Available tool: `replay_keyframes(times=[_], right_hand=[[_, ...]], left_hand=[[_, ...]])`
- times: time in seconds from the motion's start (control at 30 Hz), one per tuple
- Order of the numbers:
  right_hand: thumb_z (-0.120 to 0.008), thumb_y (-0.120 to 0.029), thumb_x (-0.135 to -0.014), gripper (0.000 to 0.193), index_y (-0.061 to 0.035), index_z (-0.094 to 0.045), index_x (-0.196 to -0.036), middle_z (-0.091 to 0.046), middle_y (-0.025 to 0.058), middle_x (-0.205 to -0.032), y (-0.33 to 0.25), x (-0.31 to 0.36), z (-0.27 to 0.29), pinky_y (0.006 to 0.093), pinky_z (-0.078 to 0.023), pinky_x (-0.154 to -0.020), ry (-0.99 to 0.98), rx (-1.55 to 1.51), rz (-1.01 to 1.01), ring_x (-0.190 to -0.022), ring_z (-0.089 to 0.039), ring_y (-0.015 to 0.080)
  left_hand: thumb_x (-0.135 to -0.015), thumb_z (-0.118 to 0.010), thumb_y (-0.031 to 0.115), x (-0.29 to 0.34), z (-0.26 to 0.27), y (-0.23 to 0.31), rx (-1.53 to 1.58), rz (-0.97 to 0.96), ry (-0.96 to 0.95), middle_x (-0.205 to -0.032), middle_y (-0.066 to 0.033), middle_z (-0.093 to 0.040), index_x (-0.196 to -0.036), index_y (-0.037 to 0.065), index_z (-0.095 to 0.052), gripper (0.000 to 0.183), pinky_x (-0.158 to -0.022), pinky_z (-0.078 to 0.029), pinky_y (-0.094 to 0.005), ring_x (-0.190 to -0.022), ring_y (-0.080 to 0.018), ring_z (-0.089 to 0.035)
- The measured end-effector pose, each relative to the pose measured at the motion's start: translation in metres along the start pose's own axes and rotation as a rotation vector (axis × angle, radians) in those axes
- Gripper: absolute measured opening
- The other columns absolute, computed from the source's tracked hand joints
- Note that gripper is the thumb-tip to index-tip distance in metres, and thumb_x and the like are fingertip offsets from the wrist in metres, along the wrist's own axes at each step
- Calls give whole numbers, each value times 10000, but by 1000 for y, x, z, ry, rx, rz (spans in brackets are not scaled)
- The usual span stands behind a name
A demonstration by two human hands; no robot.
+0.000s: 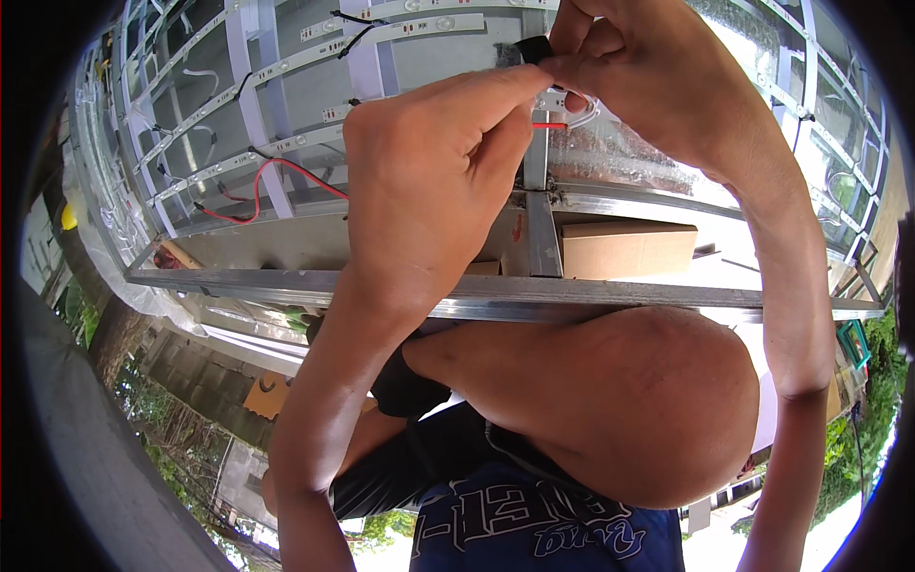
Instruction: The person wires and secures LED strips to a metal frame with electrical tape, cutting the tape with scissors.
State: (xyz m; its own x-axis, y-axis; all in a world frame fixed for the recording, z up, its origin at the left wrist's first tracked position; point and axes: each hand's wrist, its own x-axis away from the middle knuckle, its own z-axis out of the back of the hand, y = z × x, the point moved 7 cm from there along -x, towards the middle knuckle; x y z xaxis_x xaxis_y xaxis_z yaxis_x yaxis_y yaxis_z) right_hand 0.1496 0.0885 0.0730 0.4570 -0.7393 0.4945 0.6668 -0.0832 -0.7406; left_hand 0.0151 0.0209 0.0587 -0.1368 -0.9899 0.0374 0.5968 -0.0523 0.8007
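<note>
My left hand (429, 172) and my right hand (658, 86) meet at the top middle, fingertips pinched together. Between them sticks out a short piece of black tape (534, 50). Just below the fingertips a red wire (549, 125) and a whitish wire (583, 116) run close together; my fingers hide where they join. Another stretch of red wire (257, 186) curves out left of my left hand. Behind the hands, white LED strips (286, 67) with small lenses are fixed across the metal frame, with black ties around them.
A metal rail (610, 291) crosses in front of my bent knee (658, 400). Behind it lies a brown cardboard box (629, 250). An upright metal bar (541, 234) stands in the middle. More LED strips (810, 114) line the right side.
</note>
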Motion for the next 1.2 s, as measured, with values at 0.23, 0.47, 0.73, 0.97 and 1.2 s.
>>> replay_keyframes(times=[0.23, 0.47, 0.73, 0.97, 1.2], right_hand=[[-680, -44, -954, 252, 67, -586, -1160, -735, 203, -958, 15, 0, -4, 338, -577, -751, -39, -254, -198, -883, -733, 236], [-672, -27, -963, 341, 44, -493, -1244, -729, 211, -1004, 14, 5, 4, 338, -591, -796, -140, -228, -63, -965, -737, 243], [-740, -37, -899, 463, 28, -462, -1264, -712, 218, -1033, 6, 5, 6, 375, -591, -800, -90, -155, -21, -958, -740, 283], [-732, 8, -885, 471, 30, -435, -1250, -691, 217, -1007, 9, 6, -4, 370, -598, -794, -70, -247, 16, -940, -740, 290], [-724, 26, -892, 438, 75, -432, -1215, -663, 249, -1015, -11, 17, 3, 393, -601, -770, 50, -21, 29, -925, -746, 324]], left_hand=[[-879, -782, -13, 1, 1, 9, -134, -123, 40, -862, -106, -774, -1080, -21, -781, 201, -629, -511, -223, -714, -85, -670], [-882, -769, -22, -2, 0, 15, -149, -147, 21, -855, -109, -774, -1068, -12, -788, 188, -615, -509, -226, -695, -91, -673], [-887, -749, -49, 1, 2, 9, -151, -205, 46, -846, -121, -768, -1067, -13, -785, 187, -633, -523, -233, -704, -105, -682], [-877, -752, -58, -2, -1, 3, -168, -143, -15, -846, -119, -767, -1065, -14, -784, 196, -635, -514, -229, -712, -107, -679], [-888, -740, -36, -7, -2, 2, -190, -146, -6, -825, -104, -758, -1064, 1, -788, 186, -578, -479, -242, -646, -101, -641]])
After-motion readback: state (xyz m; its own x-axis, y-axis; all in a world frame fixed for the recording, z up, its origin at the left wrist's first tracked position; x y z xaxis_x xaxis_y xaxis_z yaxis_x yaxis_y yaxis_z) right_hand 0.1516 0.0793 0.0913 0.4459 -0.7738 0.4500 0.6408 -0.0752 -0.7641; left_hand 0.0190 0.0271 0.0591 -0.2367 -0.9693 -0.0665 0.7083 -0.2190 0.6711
